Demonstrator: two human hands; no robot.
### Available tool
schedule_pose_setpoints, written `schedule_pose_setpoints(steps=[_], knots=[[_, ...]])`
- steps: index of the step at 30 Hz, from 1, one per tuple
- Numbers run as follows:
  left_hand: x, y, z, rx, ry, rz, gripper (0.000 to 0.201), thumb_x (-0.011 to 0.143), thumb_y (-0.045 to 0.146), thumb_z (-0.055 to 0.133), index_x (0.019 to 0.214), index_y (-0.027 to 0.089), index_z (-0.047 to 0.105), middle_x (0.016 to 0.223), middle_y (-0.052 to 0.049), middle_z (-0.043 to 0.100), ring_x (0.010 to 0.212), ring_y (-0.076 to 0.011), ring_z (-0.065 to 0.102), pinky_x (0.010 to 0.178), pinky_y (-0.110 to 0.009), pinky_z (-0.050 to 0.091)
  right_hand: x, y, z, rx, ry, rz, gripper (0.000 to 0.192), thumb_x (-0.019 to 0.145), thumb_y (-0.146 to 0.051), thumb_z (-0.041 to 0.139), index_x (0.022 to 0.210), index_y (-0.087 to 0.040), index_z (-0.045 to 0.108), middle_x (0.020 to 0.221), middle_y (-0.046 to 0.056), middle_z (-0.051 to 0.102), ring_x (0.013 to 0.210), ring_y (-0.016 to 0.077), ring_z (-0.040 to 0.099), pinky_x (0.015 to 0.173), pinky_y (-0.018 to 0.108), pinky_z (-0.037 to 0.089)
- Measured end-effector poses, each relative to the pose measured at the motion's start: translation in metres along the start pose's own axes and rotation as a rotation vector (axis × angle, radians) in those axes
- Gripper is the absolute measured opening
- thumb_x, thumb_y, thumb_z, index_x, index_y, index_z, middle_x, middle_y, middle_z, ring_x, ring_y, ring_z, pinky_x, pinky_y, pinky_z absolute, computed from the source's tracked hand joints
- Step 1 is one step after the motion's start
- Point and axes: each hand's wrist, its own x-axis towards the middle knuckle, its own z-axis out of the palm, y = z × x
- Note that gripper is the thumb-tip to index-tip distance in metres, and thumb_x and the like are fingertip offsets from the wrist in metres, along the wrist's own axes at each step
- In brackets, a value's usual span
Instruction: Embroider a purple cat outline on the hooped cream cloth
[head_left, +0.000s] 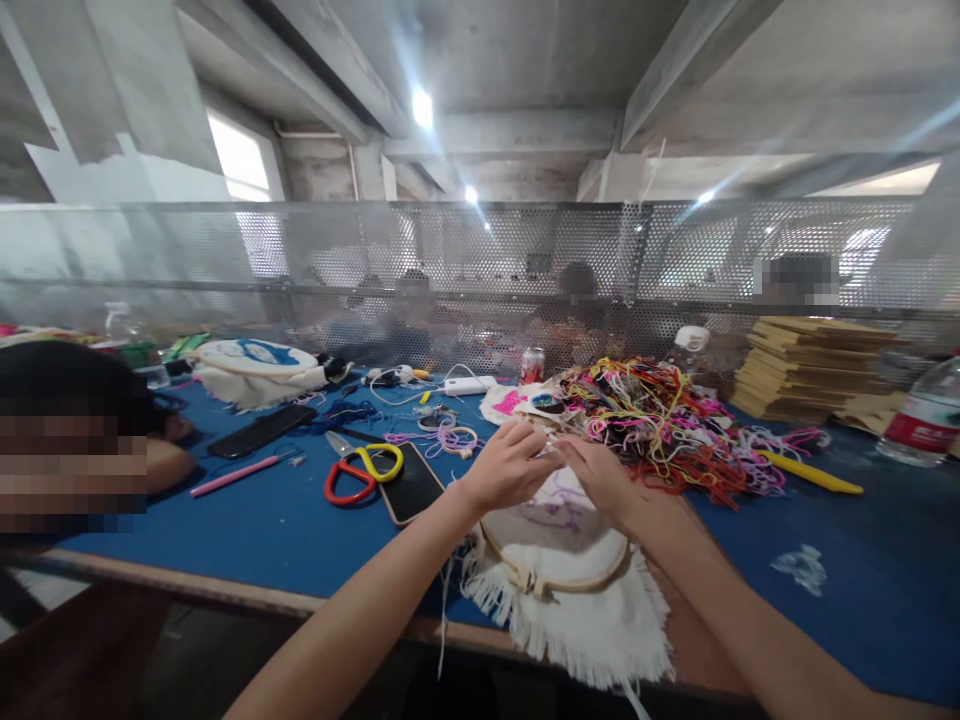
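My left hand [514,466] and my right hand [598,478] meet above an embroidery hoop [585,584], fingers closed and fingertips almost touching. What they pinch is too small to make out. White fringed cloth [592,635] is stretched in the hoop and hangs over the table's front edge. A purple line design [559,507] shows on the cloth, partly covered by my hands. Just beyond my fingers lies a white piece with pink and dark blue stitching [514,402]. Left of the hoop, red-and-yellow-handled scissors [351,488] rest partly on a phone [411,492].
A tangled heap of coloured yarn [637,410] lies behind my right hand, with a yellow tool [814,472] beside it. Brown packets [810,365] and a bottle [926,415] stand right. A pink pen-like tool [234,476] and another person's arm [161,468] are left.
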Motion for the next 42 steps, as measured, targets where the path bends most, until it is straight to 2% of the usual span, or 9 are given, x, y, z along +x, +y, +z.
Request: schedule_pose_setpoints(steps=[5,10,16,19,22,26,33,37,42], knots=[[-0.003,-0.005,0.005,-0.003,0.121,-0.199,0.022,0.090,0.028,0.042,0.097,0.024,0.063,0.072,-0.002,0.051,0.075,-0.0143,0.045,0.071,-0.028,0.036,-0.005,-0.012,0.008,0.137,-0.070,-0.025,0.037,0.090,-0.037,0.029,0.063,-0.019,0.047,0.056,-0.001,0.049,0.054,0.0131,0.043,0.052,0.025,0.031],[0.002,-0.007,0.004,-0.120,0.169,-0.342,0.024,0.091,0.024,0.039,0.090,0.016,0.061,0.079,-0.005,0.057,0.076,-0.0139,0.047,0.073,-0.027,0.040,-0.008,-0.029,0.005,0.155,-0.109,-0.017,0.033,0.090,-0.032,0.031,0.064,-0.019,0.047,0.058,-0.001,0.049,0.054,0.0123,0.041,0.053,0.025,0.031],[0.006,-0.003,0.000,-0.212,0.257,-0.354,0.023,0.090,0.023,0.040,0.092,0.015,0.061,0.076,-0.005,0.058,0.072,-0.0137,0.048,0.069,-0.027,0.042,-0.013,-0.042,0.006,0.284,-0.191,0.006,0.030,0.088,-0.038,0.038,0.073,-0.019,0.055,0.057,-0.001,0.050,0.054,0.0127,0.044,0.055,0.025,0.031],[0.012,-0.003,-0.006,-0.272,0.315,-0.345,0.022,0.089,0.022,0.043,0.098,0.016,0.062,0.074,-0.004,0.057,0.071,-0.0132,0.049,0.067,-0.026,0.043,-0.011,-0.047,0.007,0.314,-0.161,0.021,0.037,0.091,-0.041,0.030,0.075,-0.019,0.055,0.053,-0.002,0.046,0.050,0.0119,0.041,0.052,0.025,0.030],[0.028,-0.008,-0.019,-0.341,0.371,-0.369,0.022,0.088,0.021,0.045,0.099,0.017,0.063,0.072,-0.003,0.055,0.070,-0.0125,0.048,0.065,-0.026,0.042,-0.003,-0.050,0.006,0.409,-0.075,0.033,0.044,0.091,-0.046,0.026,0.070,-0.019,0.052,0.054,-0.002,0.043,0.050,0.0111,0.038,0.050,0.024,0.030],[0.068,-0.026,-0.046,-0.531,0.437,-0.426,0.017,0.085,0.022,0.051,0.090,0.017,0.066,0.070,-0.002,0.056,0.067,-0.0109,0.048,0.065,-0.025,0.041,0.023,-0.052,-0.003,0.676,0.138,0.005,0.046,0.086,-0.054,0.037,0.060,-0.018,0.047,0.054,-0.003,0.039,0.052,0.0101,0.035,0.049,0.024,0.028],[0.134,-0.078,-0.067,-1.324,0.520,-0.768,0.014,0.081,0.020,0.055,0.076,0.015,0.067,0.073,-0.005,0.067,0.070,-0.0117,0.060,0.074,-0.027,0.046,0.101,-0.065,-0.050,0.876,0.396,0.082,0.049,0.076,-0.063,0.046,0.054,-0.020,0.039,0.044,-0.008,0.026,0.039,0.0058,0.021,0.039,0.022,0.016],[0.132,-0.097,-0.054,-1.557,0.692,-0.837,0.014,0.080,0.017,0.056,0.075,0.013,0.068,0.076,-0.007,0.069,0.077,-0.0139,0.064,0.082,-0.030,0.046,0.120,-0.063,-0.063,0.976,0.315,0.080,0.041,0.077,-0.057,0.048,0.058,-0.020,0.043,0.040,-0.011,0.023,0.034,0.0050,0.017,0.035,0.022,0.014],[0.111,-0.111,-0.023,-1.681,0.871,-1.012,0.017,0.082,0.013,0.053,0.072,0.013,0.067,0.074,-0.006,0.069,0.074,-0.0121,0.065,0.084,-0.028,0.046,0.119,-0.054,-0.051,0.890,0.032,0.134,0.024,0.079,-0.036,0.051,0.079,-0.013,0.059,0.037,-0.012,0.025,0.033,0.0048,0.018,0.035,0.020,0.014]])
